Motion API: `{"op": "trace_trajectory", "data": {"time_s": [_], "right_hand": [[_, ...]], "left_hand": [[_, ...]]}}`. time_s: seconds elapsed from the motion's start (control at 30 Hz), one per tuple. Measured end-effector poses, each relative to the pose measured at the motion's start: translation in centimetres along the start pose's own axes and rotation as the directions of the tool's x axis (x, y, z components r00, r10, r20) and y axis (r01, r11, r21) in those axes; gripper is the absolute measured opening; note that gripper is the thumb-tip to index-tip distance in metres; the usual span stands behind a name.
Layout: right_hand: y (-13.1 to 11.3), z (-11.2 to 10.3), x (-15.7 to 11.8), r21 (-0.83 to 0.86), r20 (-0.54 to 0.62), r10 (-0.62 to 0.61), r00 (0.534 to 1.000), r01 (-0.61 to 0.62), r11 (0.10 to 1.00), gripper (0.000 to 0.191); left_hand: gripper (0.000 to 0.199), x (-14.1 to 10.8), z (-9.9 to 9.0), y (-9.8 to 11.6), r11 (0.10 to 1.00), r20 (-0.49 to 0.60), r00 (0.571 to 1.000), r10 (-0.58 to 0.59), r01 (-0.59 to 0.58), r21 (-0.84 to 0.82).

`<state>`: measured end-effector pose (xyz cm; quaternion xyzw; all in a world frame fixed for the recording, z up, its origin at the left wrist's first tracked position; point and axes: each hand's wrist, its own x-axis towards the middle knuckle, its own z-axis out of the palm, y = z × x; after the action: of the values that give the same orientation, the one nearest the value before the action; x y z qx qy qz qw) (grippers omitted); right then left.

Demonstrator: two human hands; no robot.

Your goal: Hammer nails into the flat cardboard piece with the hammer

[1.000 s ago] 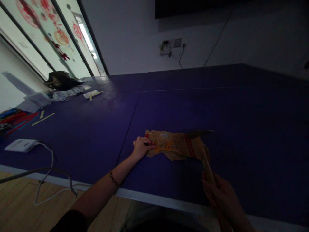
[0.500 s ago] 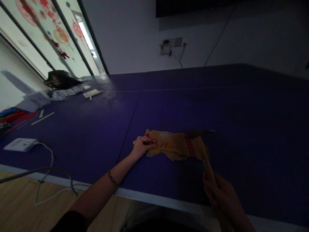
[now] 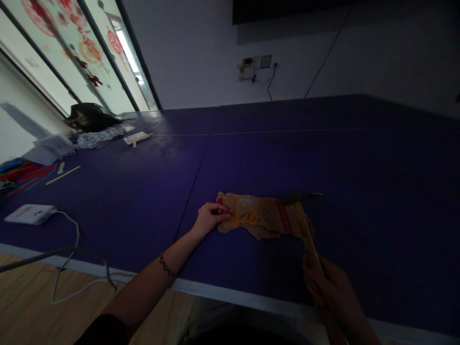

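A flattened piece of brown cardboard (image 3: 266, 207) with red bands and an orange patch lies on the dark blue table (image 3: 151, 201). Several nails (image 3: 254, 217), thin and dark, show in a row across it. At the row's left end my left hand (image 3: 210, 216) rests on the cardboard, thumb and finger pinched on what looks like a small nail, mostly hidden by the fingertips. My right hand (image 3: 328, 285) is closed around the wooden handle of a hammer (image 3: 313, 249). Its dark head hangs over the cardboard's right part; whether it touches is too dim to tell.
A white power bank (image 3: 31, 213) with a white cable sits at the left edge. Red and blue strips (image 3: 30, 178), pale sticks, a small white packet (image 3: 136, 138) and a black bag (image 3: 91, 117) lie farther left. Wall sockets (image 3: 257, 64) are behind the table.
The hammer and my right hand have shifted slightly to the right. My left hand and the cardboard stay almost in place.
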<state>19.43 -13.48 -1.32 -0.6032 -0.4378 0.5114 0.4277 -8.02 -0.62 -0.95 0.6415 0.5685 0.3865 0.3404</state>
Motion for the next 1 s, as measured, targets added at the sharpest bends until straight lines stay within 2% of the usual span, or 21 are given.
{"op": "trace_trajectory", "data": {"time_s": [0.1, 0.3, 0.67, 0.73, 0.9, 1.0], "right_hand": [[0.0, 0.0, 0.1, -0.009, -0.002, 0.003, 1.000, -0.003, 1.000, 0.023], [0.0, -0.1, 0.3, -0.027, -0.025, 0.013, 1.000, -0.014, 1.000, 0.024], [-1.9, 0.0, 0.1, -0.158, -0.026, 0.004, 1.000, -0.008, 0.987, 0.020], [-2.7, 0.6, -0.6, -0.120, -0.020, -0.003, 1.000, 0.000, 0.993, 0.021], [-5.5, 3.4, -3.3, 0.010, 0.089, 0.029, 0.996, -0.030, 1.000, 0.020], [-6.9, 5.4, -3.8, -0.099, 0.187, -0.039, 0.982, 0.059, 0.993, 0.016]], "left_hand": [[0.007, 0.0, -0.2, 0.2, 0.999, 0.031, 0.999, 0.012, -0.013, 0.035], [0.005, 0.1, -0.3, 0.8, 0.998, 0.115, 0.993, 0.026, -0.019, -0.058], [0.004, 0.3, -0.1, 0.5, 0.994, 0.138, 0.990, -0.002, 0.017, -0.105], [0.004, 0.3, -0.2, 0.6, 0.995, 0.134, 0.991, -0.003, 0.017, -0.099], [0.005, 0.3, -0.1, 0.4, 0.994, 0.118, 0.993, 0.004, 0.009, -0.106], [0.006, 0.3, 0.0, 0.2, 0.996, 0.107, 0.994, 0.014, -0.004, -0.085]]}}
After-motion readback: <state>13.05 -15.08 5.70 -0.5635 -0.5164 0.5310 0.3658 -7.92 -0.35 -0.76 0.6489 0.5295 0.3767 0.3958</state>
